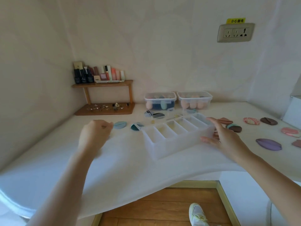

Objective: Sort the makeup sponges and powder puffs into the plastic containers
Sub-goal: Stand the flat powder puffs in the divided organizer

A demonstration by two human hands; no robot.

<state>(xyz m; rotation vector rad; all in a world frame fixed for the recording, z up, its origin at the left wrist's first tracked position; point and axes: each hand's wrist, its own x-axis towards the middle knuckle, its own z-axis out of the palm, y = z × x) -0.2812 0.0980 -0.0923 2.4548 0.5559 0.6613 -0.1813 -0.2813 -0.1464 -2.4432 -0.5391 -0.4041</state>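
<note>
A translucent divided organizer (172, 144) stands mid-table, its compartments mostly bare. My right hand (224, 139) rests against its right end, fingers straight, thumb along the front wall. My left hand (96, 134) hovers loosely curled, holding nothing that I can see, just left of a light blue puff (120, 124); a teal puff (136, 126) lies beside that one. Two clear lidded containers (160, 99) (194, 98) at the back hold egg-shaped sponges. Right of the organizer lie a purple puff (268, 144), a brown-and-teal puff (234, 128), a marbled pink puff (251, 121) and a brown puff (268, 121).
A wooden corner shelf (104, 84) carries cosmetic bottles, with a jewellery tray (105, 110) beneath it. Small lids and cases (154, 115) lie behind the organizer. The white cloth (130, 176) hangs over the table's front edge. My shoe (197, 214) is on the wooden floor below.
</note>
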